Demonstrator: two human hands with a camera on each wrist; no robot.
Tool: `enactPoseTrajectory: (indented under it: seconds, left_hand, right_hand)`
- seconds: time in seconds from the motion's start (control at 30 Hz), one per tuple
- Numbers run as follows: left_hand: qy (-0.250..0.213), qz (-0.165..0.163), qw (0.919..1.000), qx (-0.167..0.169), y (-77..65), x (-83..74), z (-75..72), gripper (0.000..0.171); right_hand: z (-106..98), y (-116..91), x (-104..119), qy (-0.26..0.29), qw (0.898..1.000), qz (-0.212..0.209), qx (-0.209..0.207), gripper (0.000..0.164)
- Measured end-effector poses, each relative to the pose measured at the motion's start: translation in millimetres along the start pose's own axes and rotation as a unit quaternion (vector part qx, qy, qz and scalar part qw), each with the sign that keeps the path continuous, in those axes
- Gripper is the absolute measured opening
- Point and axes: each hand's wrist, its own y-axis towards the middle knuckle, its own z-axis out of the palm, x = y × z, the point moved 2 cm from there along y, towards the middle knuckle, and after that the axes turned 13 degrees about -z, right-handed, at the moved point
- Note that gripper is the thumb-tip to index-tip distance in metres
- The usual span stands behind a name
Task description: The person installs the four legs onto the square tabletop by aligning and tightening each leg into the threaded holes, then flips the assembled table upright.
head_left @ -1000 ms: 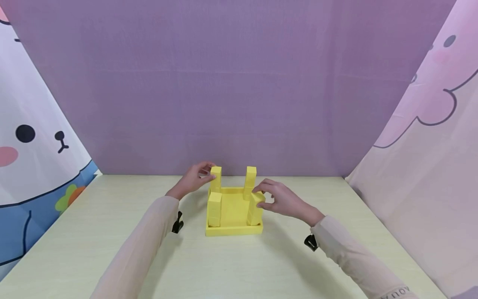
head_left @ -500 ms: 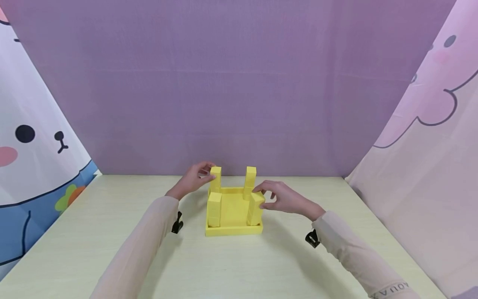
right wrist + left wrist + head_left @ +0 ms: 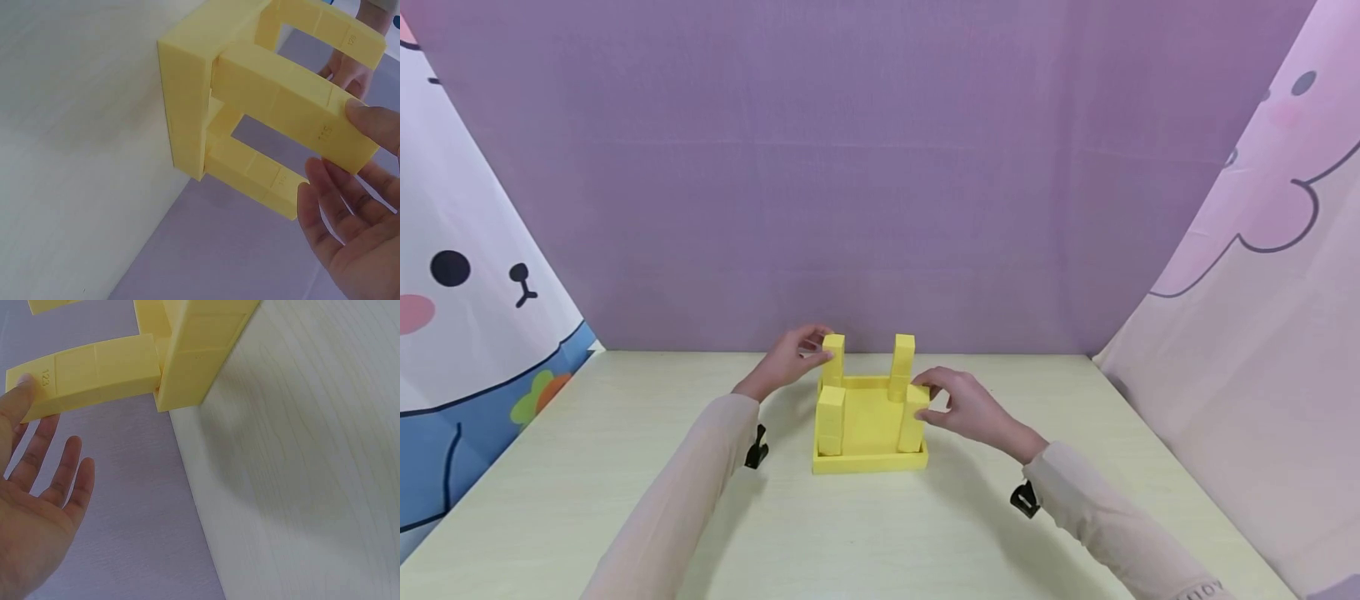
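Observation:
A yellow square tray (image 3: 870, 464) lies on the table, and a column of stacked yellow blocks stands in each of its corners. My left hand (image 3: 781, 363) pinches the top of the back-left column (image 3: 834, 367) between thumb and index finger; the left wrist view shows its other fingers held away. With thumb and fingers, my right hand (image 3: 973, 406) pinches the top of the front-right column (image 3: 912, 432). The number 115 marks that column's top block (image 3: 325, 134) in the right wrist view. Neither hand touches the front-left column (image 3: 831, 421) or the back-right column (image 3: 903, 365).
The pale wooden table (image 3: 865, 542) ends at a purple backdrop (image 3: 880, 183) just behind the tray. Printed cloths hang on both sides, a white and blue one (image 3: 482, 333) at left and a pink one (image 3: 1285, 333) at right.
The front-right column leaned outward to the right before and now stands straighter, its top shifted slightly left. My right hand has shifted a little with it. My left hand has stayed in place.

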Motion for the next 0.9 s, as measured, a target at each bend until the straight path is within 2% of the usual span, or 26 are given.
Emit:
enactPoseTrajectory:
  seconds: [0.13,0.23,0.4,0.6,0.8,0.9]
  left_hand:
    - [-0.001,-0.008,1.0000,0.003,1.4,1.0,0.4,0.037]
    - [-0.003,-0.029,0.9995,0.012,2.1,0.3,0.7,0.038]
    - [-0.004,-0.028,0.9995,0.013,1.9,0.0,0.5,0.038]
    - [-0.003,-0.034,0.9993,0.016,0.7,-0.9,-0.1,0.038]
    - [0.000,-0.027,0.9995,0.014,1.1,0.1,0.1,0.039]
    - [-0.003,-0.036,0.9992,0.016,1.6,0.6,0.3,0.039]
  right_hand:
    - [0,0,1,-0.001,1.000,0.002,-0.002,0.033]
    - [-2,0,0,0.006,1.000,0.002,0.016,0.036]
    - [-8,3,-1,0.037,0.998,0.000,0.052,0.044]
    - [-12,6,-4,0.055,0.996,-0.020,0.074,0.042]
    - [-12,6,-3,0.056,0.996,-0.019,0.074,0.041]
    - [-11,6,-1,0.055,0.997,-0.008,0.061,0.042]
